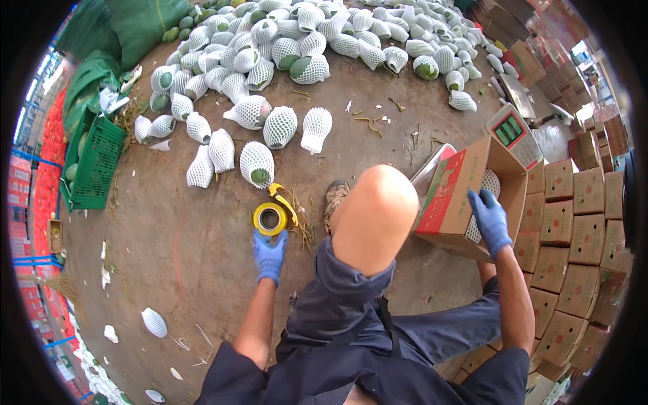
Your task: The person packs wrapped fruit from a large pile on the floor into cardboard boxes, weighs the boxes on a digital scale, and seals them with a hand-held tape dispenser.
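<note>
My left hand (270, 255), in a blue glove, holds the lower rim of a yellow tape roll (259, 217) low over the concrete floor. A yellow tape dispenser part with a curved handle (287, 207) juts from the roll. On the other side, my right hand (489, 220), also gloved, grips the edge of an open cardboard box (448, 190), fingers outside and thumb inside. White foam-netted fruit (490, 185) shows inside the box, partly hidden by that hand. The box is tilted on a digital scale (514, 136) with a lit display.
A large heap of green papaya-like fruit in foam nets (283, 48) spreads ahead; loose ones (256, 162) lie nearer. A green plastic crate (96, 162) and green sacks (142, 30) stand left. Stacked cartons (559, 223) line the right. My bent knee (377, 217) rises between my hands.
</note>
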Available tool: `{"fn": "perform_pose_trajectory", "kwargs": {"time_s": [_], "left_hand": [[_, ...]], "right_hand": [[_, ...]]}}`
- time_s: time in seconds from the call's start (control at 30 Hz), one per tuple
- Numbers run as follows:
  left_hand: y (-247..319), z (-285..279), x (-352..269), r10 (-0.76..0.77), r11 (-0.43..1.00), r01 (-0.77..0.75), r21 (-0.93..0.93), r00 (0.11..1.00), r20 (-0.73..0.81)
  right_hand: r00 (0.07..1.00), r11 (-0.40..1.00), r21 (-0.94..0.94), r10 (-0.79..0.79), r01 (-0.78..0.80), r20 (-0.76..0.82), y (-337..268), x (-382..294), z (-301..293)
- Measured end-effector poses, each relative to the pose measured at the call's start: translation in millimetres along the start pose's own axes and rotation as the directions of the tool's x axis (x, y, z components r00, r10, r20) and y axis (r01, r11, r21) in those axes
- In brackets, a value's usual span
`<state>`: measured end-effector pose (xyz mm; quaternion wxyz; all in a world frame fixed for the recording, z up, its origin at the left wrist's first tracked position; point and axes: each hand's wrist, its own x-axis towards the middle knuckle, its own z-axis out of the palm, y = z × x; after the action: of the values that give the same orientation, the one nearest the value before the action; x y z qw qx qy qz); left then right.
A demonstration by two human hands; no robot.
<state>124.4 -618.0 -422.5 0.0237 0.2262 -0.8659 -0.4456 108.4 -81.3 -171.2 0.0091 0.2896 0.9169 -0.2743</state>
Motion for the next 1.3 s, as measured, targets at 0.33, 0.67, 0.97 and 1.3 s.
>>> {"fn": "perform_pose_trajectory", "kwargs": {"time_s": [0.33, 0.67, 0.97, 1.3], "left_hand": [[4, 97, 68, 0.304, 0.895, -0.242, 0.376, 0.946, -0.116], [257, 114, 115, 0.428, 0.528, 0.545, -0.651, 0.492, 0.758], [379, 343, 70, 0.405, 0.344, 0.908, -0.239, 0.086, 0.91], [289, 244, 150, 0.195, 0.773, 0.63, 0.076, -0.35, 0.916]], "right_hand": [[0.854, 0.84, -0.2, -0.52, 0.504, -0.031, -3, -45, -74], [0.62, 0.476, -0.404, -0.671, 0.781, 0.408, -6, 55, -86], [0.301, 0.12, -0.28, -0.512, 0.952, 0.805, -12, 144, -81], [0.997, 0.744, -0.667, 0.01, 0.04, 0.071, 37, 240, -93]]}}
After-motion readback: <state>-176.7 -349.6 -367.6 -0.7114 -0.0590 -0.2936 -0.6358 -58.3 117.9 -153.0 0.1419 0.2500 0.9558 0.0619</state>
